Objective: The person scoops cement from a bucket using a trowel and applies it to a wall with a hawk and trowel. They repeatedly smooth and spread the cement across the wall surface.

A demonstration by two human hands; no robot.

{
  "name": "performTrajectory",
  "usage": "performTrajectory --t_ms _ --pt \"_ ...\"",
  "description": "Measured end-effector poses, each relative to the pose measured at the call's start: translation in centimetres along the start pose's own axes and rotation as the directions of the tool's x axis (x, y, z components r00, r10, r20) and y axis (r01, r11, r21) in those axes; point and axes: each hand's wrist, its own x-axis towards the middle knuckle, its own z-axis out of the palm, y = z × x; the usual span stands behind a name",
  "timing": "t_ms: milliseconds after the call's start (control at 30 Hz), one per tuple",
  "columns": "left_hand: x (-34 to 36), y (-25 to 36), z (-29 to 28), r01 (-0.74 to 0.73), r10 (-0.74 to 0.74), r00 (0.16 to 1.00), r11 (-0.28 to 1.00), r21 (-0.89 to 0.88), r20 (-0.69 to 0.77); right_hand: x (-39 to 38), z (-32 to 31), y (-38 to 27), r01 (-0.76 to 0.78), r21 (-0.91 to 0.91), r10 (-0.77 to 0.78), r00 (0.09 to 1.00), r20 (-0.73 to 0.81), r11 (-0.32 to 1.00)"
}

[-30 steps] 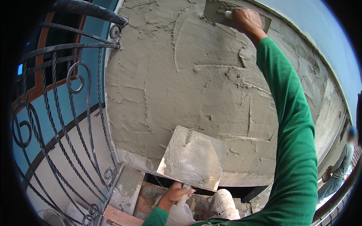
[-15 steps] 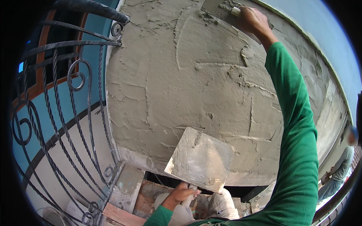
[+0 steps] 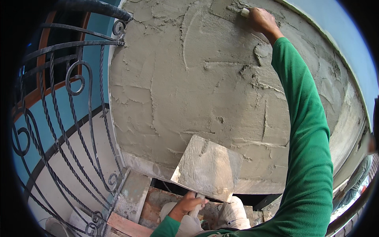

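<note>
At the top of the view, my right hand [image 3: 263, 21] is closed around the pale handle of a plastering trowel [image 3: 245, 13]. The trowel is against the wet grey mortar on the wall [image 3: 177, 87], and its blade is hard to tell from the mortar. Low in the middle, my left hand [image 3: 189, 204] grips the handle of a plasterer's hawk [image 3: 209, 168]. This square plate is tilted in front of the wall's lower part, with a thin grey smear across its face and little mortar on it.
A black wrought-iron railing [image 3: 89, 106] with twisted bars stands at the left. Below are a mortar-stained ledge [image 3: 134, 195], a wooden plank [image 3: 128, 226] and a bucket [image 3: 57, 227]. Another person [image 3: 353, 181] is at the far right, beside a rail.
My right hand has shifted slightly left with the trowel, whose blade now shows less. The left hand and hawk have barely moved. The person at the right has shifted toward the picture's edge.
</note>
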Motion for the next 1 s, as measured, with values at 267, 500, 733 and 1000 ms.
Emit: performTrajectory --t_ms 267,500,733,1000 --pt "-1.2 0.8 -1.1 -0.012 0.01 0.999 0.999 -0.035 -0.047 -0.2 -1.2 5.0 -0.179 0.059 0.179 0.984 0.005 0.982" --pt "-1.2 1.5 -1.5 -0.013 0.011 0.999 0.999 -0.032 -0.043 -2.2 -3.1 -2.7 0.026 0.087 -0.02 0.998 -0.067 0.996" --pt "-1.3 0.5 -0.5 -0.023 0.023 1.0 1.0 -0.018 -0.01 0.6 -2.2 -11.8 0.13 0.143 -0.134 0.991 0.016 0.981" --pt "-1.8 0.0 -2.5 0.007 -0.012 0.993 0.999 -0.04 -0.121 3.1 -1.4 -1.1 -0.321 0.207 0.305 0.947 0.104 0.924"
